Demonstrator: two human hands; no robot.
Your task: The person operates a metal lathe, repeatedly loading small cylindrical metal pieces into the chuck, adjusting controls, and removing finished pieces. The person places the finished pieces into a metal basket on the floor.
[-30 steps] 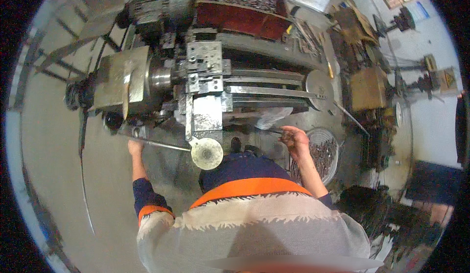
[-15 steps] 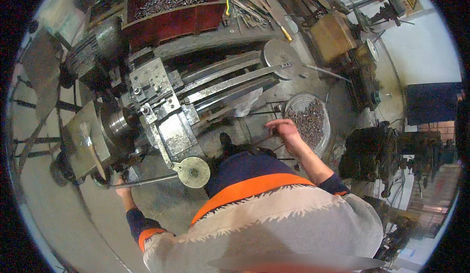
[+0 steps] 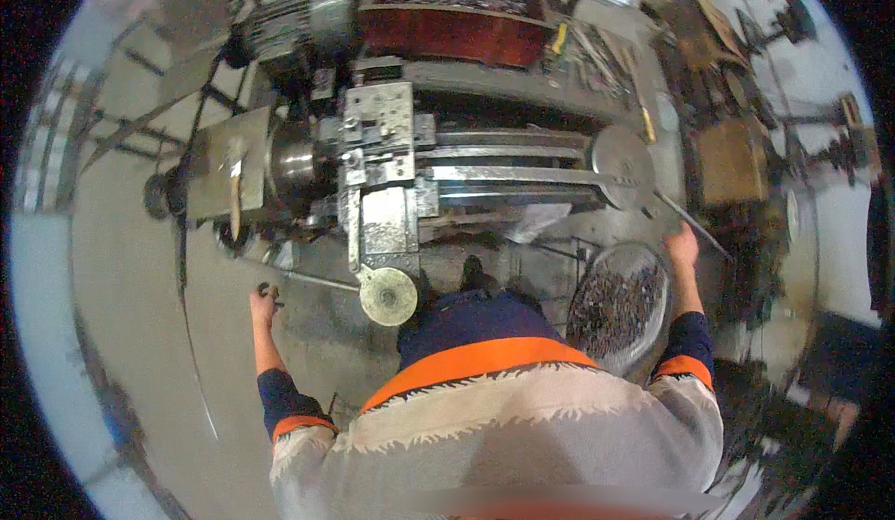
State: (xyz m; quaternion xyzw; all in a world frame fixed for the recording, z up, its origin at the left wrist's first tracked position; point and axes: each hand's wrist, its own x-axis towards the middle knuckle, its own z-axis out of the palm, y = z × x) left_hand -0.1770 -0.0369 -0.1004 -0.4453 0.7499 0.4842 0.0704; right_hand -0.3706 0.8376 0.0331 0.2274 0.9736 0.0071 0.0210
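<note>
I stand at a grey metal lathe. My left hand is out to the left, low down. Its fingers are curled around the dark end of a thin lever rod that runs to the round handwheel on the carriage. My right hand is stretched out to the right, over the far rim of a round mesh basket filled with small metal pieces. It lies against a thin slanted metal rod below the lathe's tail end. Whether it grips that rod is unclear.
A red tray full of metal chips sits behind the lathe. A round metal disc marks the bed's right end. Tools and a brown box crowd the right side. Bare concrete floor spreads to the left.
The view has swung, so the lathe now lies level across the picture. My right hand has reached farther right, past the basket. My left hand stays at the lever's end.
</note>
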